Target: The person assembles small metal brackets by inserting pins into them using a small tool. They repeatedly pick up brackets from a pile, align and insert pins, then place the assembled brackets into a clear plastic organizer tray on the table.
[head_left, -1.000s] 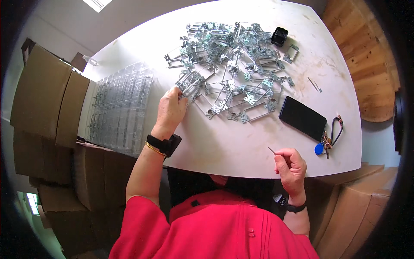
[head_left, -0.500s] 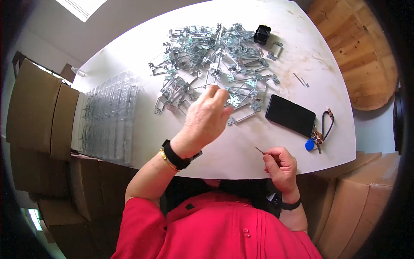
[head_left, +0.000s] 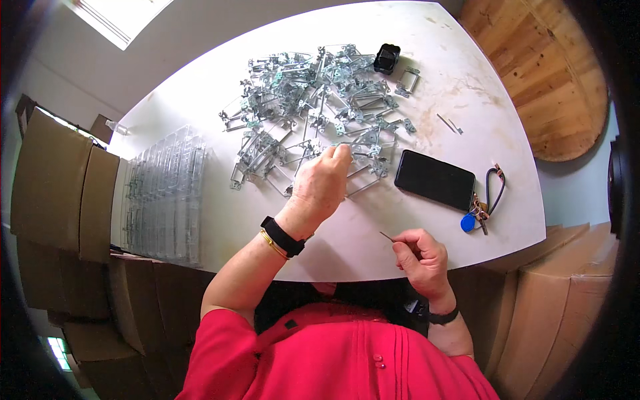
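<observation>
Pinching a pin point(head_left: 386, 236), your right hand point(head_left: 423, 261) sat at five o'clock from the brackets point(head_left: 293, 90); whether your left hand point(head_left: 321, 180), at six, gripped was unclear.

A small workshop, by its bulk parts

Many alike metal parts point(head_left: 293, 93) lie heaped over the middle and far side of a stained white table point(head_left: 233, 230), more like work stock than household goods. Clear trays point(head_left: 167, 200) line its left edge. Brown cardboard boxes point(head_left: 50, 180) are stacked beyond that edge, with more past the near right corner. Beyond the right edge is a bare wooden board point(head_left: 553, 87).
</observation>
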{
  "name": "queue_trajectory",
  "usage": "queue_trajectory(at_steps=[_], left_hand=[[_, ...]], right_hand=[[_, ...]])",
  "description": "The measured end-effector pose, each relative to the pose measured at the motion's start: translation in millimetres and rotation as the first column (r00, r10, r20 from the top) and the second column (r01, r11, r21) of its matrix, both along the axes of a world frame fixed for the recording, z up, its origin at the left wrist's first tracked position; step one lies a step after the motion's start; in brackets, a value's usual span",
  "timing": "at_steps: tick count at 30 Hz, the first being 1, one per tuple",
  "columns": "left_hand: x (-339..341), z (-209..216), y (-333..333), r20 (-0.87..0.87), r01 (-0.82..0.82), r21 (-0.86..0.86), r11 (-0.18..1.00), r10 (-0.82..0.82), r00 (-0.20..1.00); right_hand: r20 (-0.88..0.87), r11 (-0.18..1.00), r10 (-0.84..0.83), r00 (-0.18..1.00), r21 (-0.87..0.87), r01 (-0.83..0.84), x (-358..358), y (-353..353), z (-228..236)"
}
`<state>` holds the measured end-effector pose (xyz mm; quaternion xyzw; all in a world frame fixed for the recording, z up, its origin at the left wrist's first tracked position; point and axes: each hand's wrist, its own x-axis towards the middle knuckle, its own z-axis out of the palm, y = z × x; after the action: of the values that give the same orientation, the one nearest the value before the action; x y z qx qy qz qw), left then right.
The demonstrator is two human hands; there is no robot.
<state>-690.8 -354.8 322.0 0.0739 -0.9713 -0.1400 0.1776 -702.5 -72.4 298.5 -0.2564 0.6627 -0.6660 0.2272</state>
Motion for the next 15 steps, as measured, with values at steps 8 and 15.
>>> queue_trajectory(at_steps=[8,15], left_hand=[[11.3,24.6,5.9,-0.280,0.009,0.226,0.974,0.056,0.958],[81.4,49.0,18.3,-0.135,-0.010,0.464,0.886,0.082,0.987]], right_hand=[[0.009,1.000,-0.010,1.000,0.009,0.010,1.1,0.2,-1.1],[0.014,0.999,-0.036,0.999,-0.002,0.036,1.2,-1.2,-3.7]])
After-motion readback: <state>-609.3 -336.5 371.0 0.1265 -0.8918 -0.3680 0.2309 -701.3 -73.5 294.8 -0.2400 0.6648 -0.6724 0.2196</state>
